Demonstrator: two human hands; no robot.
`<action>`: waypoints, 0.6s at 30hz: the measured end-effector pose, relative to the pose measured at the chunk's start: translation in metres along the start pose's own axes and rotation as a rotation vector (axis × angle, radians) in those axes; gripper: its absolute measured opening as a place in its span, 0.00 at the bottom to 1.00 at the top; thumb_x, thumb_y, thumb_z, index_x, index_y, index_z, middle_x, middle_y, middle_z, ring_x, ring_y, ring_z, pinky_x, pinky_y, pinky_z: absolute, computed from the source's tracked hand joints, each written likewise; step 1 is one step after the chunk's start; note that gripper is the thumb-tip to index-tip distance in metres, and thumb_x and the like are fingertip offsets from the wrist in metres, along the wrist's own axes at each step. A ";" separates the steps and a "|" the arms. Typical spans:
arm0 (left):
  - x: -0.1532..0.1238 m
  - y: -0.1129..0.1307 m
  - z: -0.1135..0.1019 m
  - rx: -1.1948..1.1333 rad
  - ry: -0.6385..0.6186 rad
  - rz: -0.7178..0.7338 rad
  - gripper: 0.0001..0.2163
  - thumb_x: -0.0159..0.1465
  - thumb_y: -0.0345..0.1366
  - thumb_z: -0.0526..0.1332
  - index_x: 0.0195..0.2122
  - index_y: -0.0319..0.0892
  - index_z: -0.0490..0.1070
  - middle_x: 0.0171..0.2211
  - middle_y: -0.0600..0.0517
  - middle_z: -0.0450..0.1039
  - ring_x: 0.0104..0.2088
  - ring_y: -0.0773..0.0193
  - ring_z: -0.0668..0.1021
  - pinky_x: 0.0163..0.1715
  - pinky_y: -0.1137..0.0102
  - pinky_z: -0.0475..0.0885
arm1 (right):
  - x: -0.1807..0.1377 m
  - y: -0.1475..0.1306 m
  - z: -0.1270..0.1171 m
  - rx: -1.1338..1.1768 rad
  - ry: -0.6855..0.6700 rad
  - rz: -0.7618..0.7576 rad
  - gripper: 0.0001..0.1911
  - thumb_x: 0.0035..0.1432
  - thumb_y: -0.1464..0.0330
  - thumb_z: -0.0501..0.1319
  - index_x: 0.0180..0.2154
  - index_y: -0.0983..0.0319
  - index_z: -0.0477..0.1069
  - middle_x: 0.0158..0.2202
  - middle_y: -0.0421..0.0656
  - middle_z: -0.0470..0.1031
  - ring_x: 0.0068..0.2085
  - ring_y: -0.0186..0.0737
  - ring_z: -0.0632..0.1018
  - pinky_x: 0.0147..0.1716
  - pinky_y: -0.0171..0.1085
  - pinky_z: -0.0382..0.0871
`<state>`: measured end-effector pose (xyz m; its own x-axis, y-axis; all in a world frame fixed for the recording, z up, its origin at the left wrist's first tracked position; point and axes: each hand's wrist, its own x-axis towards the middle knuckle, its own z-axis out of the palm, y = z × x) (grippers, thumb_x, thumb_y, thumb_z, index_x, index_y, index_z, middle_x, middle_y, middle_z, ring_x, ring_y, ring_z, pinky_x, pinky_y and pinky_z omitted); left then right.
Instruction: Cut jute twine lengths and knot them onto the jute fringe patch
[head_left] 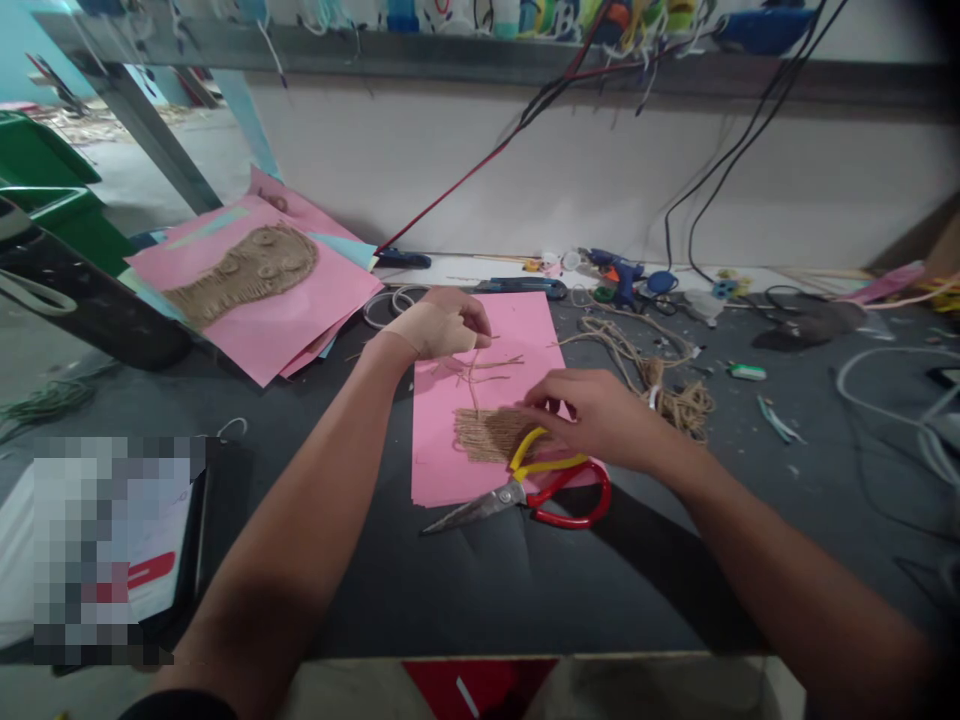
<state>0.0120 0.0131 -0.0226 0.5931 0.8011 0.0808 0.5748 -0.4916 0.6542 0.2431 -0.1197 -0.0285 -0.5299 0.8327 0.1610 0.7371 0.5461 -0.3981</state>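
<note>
My left hand (442, 325) is above the upper left of a pink sheet (517, 320), its fingers curled in a pinch. A thin strand of twine (474, 388) runs from under those fingertips down to a patch of twine rows (487, 436) lying on the sheet. Several short twine pieces (495, 368) lie loose between the hands. My right hand (600, 412) hovers at the patch's right end, fingers closed together; what they hold, if anything, is hidden. Scissors (516, 492) with one yellow and one red handle lie below, across the sheet's lower edge, blades pointing left.
Loose twine (679, 400) lies tangled right of the sheet. Pink sheets with a brown twine shape (262, 260) are stacked at the left, beside a dark bottle (82, 290). A blue glue gun (619, 275) and a cutter (521, 288) lie at the back. Cables hang from the shelf (450, 65).
</note>
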 end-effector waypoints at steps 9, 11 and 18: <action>0.000 -0.004 -0.003 0.008 0.120 -0.013 0.10 0.53 0.39 0.68 0.35 0.41 0.83 0.32 0.48 0.82 0.34 0.61 0.80 0.35 0.69 0.72 | 0.074 0.008 0.035 -0.064 -0.018 -0.011 0.07 0.59 0.73 0.65 0.38 0.63 0.81 0.40 0.50 0.80 0.42 0.46 0.78 0.42 0.38 0.66; 0.001 -0.008 -0.004 0.011 0.130 -0.014 0.11 0.54 0.39 0.68 0.36 0.42 0.83 0.32 0.48 0.82 0.34 0.61 0.79 0.35 0.68 0.72 | 0.087 0.007 0.039 -0.040 -0.033 0.013 0.06 0.57 0.74 0.66 0.36 0.64 0.81 0.38 0.49 0.80 0.40 0.45 0.78 0.41 0.37 0.65; 0.002 -0.011 -0.008 0.100 0.132 -0.039 0.10 0.55 0.41 0.66 0.36 0.44 0.82 0.33 0.49 0.82 0.35 0.61 0.79 0.35 0.69 0.71 | 0.104 0.008 0.037 -0.050 -0.019 0.074 0.05 0.61 0.72 0.62 0.36 0.66 0.77 0.34 0.48 0.80 0.33 0.42 0.76 0.32 0.36 0.60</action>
<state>0.0022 0.0225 -0.0231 0.4943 0.8546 0.1592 0.6531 -0.4859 0.5808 0.1779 -0.0320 -0.0479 -0.4803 0.8694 0.1158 0.7946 0.4872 -0.3624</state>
